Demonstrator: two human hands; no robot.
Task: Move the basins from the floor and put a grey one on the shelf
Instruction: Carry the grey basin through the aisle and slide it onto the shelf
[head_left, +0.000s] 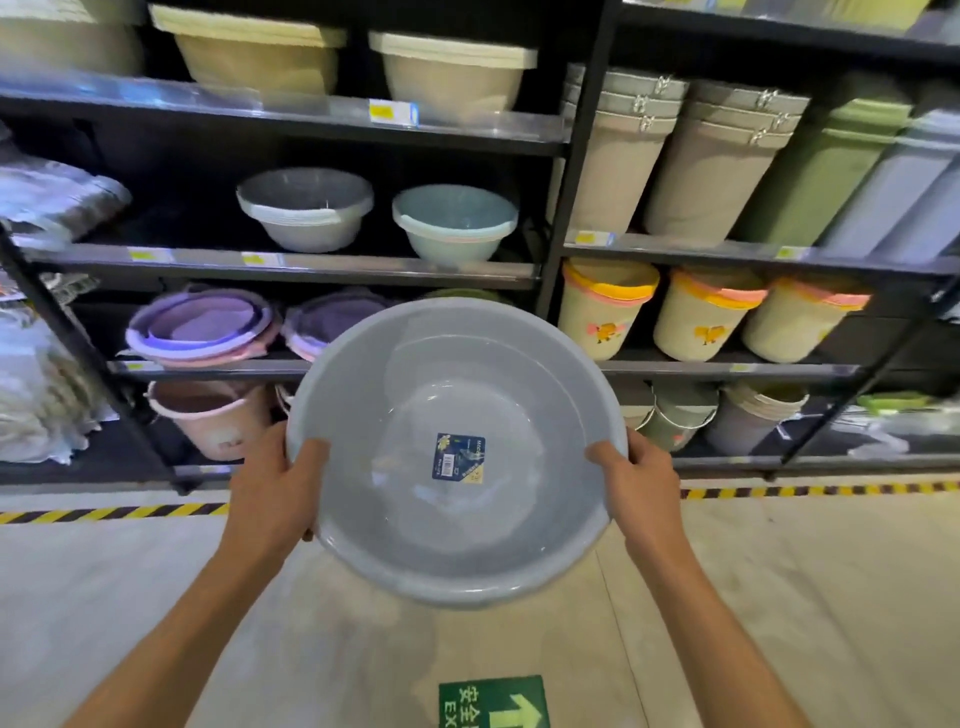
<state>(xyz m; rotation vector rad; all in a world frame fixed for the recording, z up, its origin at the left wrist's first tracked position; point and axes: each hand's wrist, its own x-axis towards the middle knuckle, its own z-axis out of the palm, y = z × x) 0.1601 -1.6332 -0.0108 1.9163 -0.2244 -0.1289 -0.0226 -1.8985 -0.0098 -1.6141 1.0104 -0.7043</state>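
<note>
Round grey basin (457, 452), blue sticker (459, 458) inside.

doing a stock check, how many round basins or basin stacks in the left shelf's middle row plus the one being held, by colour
grey on shelf: 1
pale blue-green on shelf: 1
grey basin in left hand and right hand: 1
total: 3

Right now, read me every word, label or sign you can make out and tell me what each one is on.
"安全" and "EX", cut off by the frame edge: green floor sign with a white arrow.
Blue and yellow sticker inside the grey basin: print too small to read.
Yellow price tags on the shelf edges: blurred, unreadable.
Yellow motifs on the cream buckets: pictures, no text.
</note>
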